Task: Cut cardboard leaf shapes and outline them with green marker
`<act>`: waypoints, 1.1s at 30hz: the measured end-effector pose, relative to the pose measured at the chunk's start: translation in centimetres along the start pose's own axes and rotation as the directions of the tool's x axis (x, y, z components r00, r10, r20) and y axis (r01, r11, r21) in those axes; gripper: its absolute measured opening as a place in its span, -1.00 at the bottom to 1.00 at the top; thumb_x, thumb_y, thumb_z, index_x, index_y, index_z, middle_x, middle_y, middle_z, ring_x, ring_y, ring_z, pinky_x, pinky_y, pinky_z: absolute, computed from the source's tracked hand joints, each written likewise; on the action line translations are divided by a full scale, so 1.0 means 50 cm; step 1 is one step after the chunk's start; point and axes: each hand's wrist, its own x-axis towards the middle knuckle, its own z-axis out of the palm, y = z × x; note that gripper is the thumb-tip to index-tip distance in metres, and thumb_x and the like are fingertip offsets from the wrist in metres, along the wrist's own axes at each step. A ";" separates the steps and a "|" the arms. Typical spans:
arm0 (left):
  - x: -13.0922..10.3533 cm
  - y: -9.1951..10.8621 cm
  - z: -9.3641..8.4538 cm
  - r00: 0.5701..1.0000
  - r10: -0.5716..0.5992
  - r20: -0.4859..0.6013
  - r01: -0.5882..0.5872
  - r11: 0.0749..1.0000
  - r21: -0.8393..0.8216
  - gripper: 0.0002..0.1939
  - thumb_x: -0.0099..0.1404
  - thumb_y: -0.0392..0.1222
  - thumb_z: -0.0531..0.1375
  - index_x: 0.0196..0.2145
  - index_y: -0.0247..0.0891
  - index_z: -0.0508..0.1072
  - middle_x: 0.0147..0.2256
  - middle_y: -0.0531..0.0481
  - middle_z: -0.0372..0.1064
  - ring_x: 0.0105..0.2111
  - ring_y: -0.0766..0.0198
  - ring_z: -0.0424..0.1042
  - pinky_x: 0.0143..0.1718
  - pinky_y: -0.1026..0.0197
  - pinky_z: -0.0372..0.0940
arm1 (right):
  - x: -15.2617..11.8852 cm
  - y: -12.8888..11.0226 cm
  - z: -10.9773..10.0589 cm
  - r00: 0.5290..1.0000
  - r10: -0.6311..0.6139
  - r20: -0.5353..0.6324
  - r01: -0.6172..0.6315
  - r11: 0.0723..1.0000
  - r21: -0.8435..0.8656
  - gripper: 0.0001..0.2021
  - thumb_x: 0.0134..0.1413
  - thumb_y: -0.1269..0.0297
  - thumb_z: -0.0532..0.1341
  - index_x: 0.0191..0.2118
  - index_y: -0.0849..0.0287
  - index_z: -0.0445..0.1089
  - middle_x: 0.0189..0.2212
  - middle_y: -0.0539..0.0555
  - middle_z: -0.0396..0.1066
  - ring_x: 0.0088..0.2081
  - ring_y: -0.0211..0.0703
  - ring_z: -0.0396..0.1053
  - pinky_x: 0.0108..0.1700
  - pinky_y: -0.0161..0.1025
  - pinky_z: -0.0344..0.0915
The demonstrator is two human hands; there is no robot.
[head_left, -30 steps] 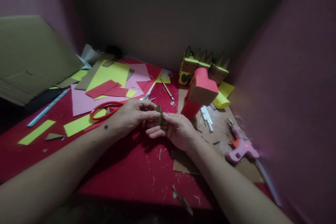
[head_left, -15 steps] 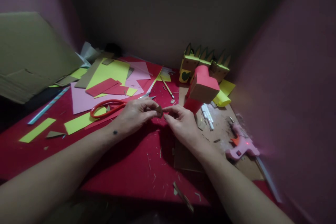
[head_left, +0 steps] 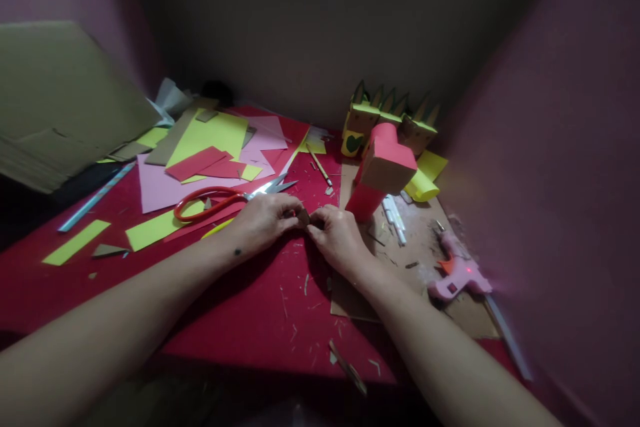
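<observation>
Left hand: The person's left hand (head_left: 270,217) pinches a small brown cardboard piece (head_left: 303,217) between thumb and fingers, the tips drawn close.
Right hand: The right hand (head_left: 337,237) meets it from the other side, fingertips narrow and bunched at the piece's edge; from here I cannot tell whether they grip it or only touch.
Cardboard piece: Held between the two sets of fingertips, above a red table covering (head_left: 235,327), partly hidden by the fingers.
Scissors: Orange-handled scissors (head_left: 246,196) lie just beyond the left fingers, blades parted.
Pencil: A yellow pencil (head_left: 319,165) rests beyond the fingertips, near scattered scraps.
Red-and-cardboard model: The standing model (head_left: 383,172) rises just beyond the right fingers, on a cardboard sheet (head_left: 353,303).
White sticks: A cluster (head_left: 395,220) lies to the right of the right fingers.
Glue gun: A pink glue gun (head_left: 460,273), red light glowing, lies farther right of the fingers.
Colored paper: Pink sheets (head_left: 155,183) spread beyond the left fingers, to their left.
</observation>
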 end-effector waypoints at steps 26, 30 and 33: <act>0.000 0.023 -0.023 0.984 0.041 0.173 -0.070 0.984 0.166 -0.84 0.39 -0.27 0.28 -0.26 -0.18 0.71 -0.34 0.01 0.68 -0.34 0.20 0.56 -0.21 0.18 0.32 | 0.006 0.002 -0.006 1.000 0.022 0.018 -0.025 0.989 0.147 -0.72 0.09 0.67 0.37 -0.47 0.15 0.44 -0.48 -0.02 0.52 -0.36 -0.19 0.46 -0.26 -0.28 0.29; 0.002 0.019 -0.021 0.982 0.054 0.181 -0.086 0.981 0.176 -0.83 0.37 -0.28 0.27 -0.26 -0.19 0.71 -0.34 -0.02 0.69 -0.33 0.17 0.56 -0.19 0.15 0.32 | 0.010 0.005 -0.003 0.999 0.040 0.015 -0.041 0.987 0.157 -0.71 0.08 0.67 0.37 -0.50 0.15 0.44 -0.51 -0.02 0.53 -0.37 -0.19 0.48 -0.28 -0.28 0.30; 0.004 0.016 -0.020 0.981 0.072 0.179 -0.104 0.979 0.175 -0.83 0.37 -0.27 0.27 -0.26 -0.19 0.72 -0.33 -0.03 0.70 -0.32 0.17 0.58 -0.19 0.15 0.33 | 0.012 0.007 -0.005 0.999 0.044 0.030 -0.048 0.984 0.169 -0.73 0.07 0.69 0.36 -0.48 0.16 0.49 -0.50 0.00 0.57 -0.37 -0.18 0.52 -0.28 -0.29 0.33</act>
